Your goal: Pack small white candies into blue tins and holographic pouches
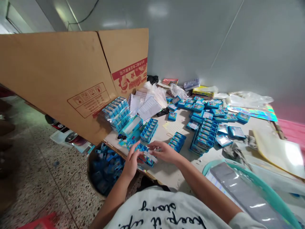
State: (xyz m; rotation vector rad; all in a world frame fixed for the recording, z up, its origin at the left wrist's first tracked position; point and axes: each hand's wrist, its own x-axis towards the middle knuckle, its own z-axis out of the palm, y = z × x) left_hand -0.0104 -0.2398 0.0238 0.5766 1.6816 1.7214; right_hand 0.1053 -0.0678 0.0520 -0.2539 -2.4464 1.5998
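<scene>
The left hand [131, 161] and right hand [164, 152] meet at the table's [166, 171] near edge, fingers pinched on a row of small blue boxes [145, 156] with a white strip across it; the exact grip is blurred. Beyond lie more blue box stacks [203, 135]. A cardboard carton [71, 79] hides the table's left side.

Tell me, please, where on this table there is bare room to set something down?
One bare strip of table lies at the near edge, under the right hand, left of the teal basket. A smaller patch lies around the dotted card, between the blue box rows and the tall stack. Behind these, loose boxes crowd the surface.
</scene>
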